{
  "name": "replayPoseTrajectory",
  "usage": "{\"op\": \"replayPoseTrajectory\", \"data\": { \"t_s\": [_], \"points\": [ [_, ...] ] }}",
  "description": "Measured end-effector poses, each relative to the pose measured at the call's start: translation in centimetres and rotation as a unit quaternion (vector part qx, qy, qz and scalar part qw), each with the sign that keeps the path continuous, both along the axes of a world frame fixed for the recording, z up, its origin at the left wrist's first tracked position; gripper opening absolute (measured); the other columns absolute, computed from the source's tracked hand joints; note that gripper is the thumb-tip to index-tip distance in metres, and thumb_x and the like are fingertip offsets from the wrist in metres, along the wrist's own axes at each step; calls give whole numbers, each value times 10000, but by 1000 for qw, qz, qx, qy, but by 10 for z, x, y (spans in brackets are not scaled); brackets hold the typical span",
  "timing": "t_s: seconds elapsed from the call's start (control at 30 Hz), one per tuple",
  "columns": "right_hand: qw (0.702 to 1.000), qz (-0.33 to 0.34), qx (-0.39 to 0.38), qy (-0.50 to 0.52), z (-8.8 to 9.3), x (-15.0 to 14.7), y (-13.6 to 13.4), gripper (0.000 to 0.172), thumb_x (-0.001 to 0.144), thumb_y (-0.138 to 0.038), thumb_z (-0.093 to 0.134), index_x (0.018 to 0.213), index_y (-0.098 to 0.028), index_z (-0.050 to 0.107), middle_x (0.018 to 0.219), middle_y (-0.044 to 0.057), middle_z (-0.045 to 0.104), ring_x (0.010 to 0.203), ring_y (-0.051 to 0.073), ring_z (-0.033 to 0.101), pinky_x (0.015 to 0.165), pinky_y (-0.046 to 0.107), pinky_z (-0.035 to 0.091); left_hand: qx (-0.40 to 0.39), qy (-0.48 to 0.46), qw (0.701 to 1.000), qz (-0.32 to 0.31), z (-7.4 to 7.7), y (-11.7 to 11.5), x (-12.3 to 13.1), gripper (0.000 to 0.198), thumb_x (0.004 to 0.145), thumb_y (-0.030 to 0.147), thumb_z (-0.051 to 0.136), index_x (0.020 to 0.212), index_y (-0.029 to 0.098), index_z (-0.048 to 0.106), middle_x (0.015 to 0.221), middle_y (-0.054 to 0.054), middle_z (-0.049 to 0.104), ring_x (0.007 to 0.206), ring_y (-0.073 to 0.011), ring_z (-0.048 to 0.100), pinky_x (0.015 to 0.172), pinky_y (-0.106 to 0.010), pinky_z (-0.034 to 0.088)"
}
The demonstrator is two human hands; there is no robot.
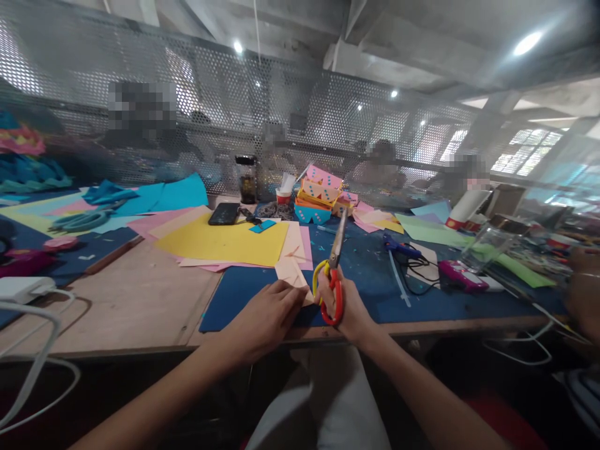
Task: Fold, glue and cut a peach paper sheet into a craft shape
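Note:
My right hand [352, 306] is closed on a pair of scissors [336, 240] with red and yellow handles. Their blades point up and away from me, above the blue mat [237, 294]. My left hand [272, 312] lies over a small folded piece of peach paper [291, 273] near the table's front edge, its fingers bent and close together on the paper. The fingertips of that hand are partly hidden. Beyond the paper lies a yellow sheet [229, 240] on top of pink and peach sheets.
Stacked decorated paper pieces [321, 184] stand at the back beside a paper cup [284, 195]. A phone [224, 214] and dark bottle [247, 178] are left of them. A blue glue gun [400, 245] and glass jar [490, 244] lie right. White cables [42, 350] hang at left.

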State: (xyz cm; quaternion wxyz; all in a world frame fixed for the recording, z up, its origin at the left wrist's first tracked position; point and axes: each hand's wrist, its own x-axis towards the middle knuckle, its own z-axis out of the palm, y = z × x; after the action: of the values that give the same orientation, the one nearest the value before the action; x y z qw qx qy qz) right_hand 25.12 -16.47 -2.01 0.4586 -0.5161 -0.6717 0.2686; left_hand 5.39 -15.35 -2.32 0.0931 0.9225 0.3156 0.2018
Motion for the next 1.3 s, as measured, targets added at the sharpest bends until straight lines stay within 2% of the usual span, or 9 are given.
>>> {"op": "replayPoseTrajectory", "data": {
  "t_s": [0.17,0.53,0.67,0.97,1.13,1.3],
  "points": [
    [1000,-1,-9,13,-3,-3,2,254,984,-435,452,932,-194,516,667,-6,590,566,133,560,568,250,447,-1,-3,1000,2,0,0,1,261,1043,229,378,1225,196,561,1099,-97,647,1041,-247,555,901,-386,479],
    [1000,21,-11,3,-2,-4,0,243,990,-437,453,934,-205,500,723,8,618,613,145,589,570,250,452,2,-6,1000,-11,-1,0,1,211,1019,189,399,1150,192,563,1078,-86,641,1025,-243,550,900,-376,464],
    [1000,22,5,-16,-2,-7,0,244,995,-443,444,955,-208,494,769,14,623,636,145,586,607,261,465,-2,-2,1000,-10,-1,0,1,168,1017,194,409,1055,196,572,1013,-73,635,978,-235,546,860,-362,461],
    [1000,30,-4,-1,-7,-10,-3,268,1003,-473,429,962,-211,475,718,-13,596,564,130,549,552,254,432,-20,-2,1000,2,1,-2,1,148,1002,176,404,1010,191,551,984,-72,620,946,-234,534,848,-363,451],
    [1000,18,-9,-12,-2,-12,-4,263,995,-467,435,968,-210,484,752,2,609,609,143,572,604,269,456,-38,-14,999,7,3,-3,-1,203,879,53,432,998,198,509,1000,-61,607,958,-227,537,868,-358,447],
    [999,21,-14,-25,-6,-15,-2,278,993,-487,432,1001,-213,480,739,-2,606,589,141,545,604,274,454,-60,-36,997,25,4,-6,-3,308,797,19,406,1033,206,467,1043,-61,598,993,-215,558,874,-345,459]
  ]
}}
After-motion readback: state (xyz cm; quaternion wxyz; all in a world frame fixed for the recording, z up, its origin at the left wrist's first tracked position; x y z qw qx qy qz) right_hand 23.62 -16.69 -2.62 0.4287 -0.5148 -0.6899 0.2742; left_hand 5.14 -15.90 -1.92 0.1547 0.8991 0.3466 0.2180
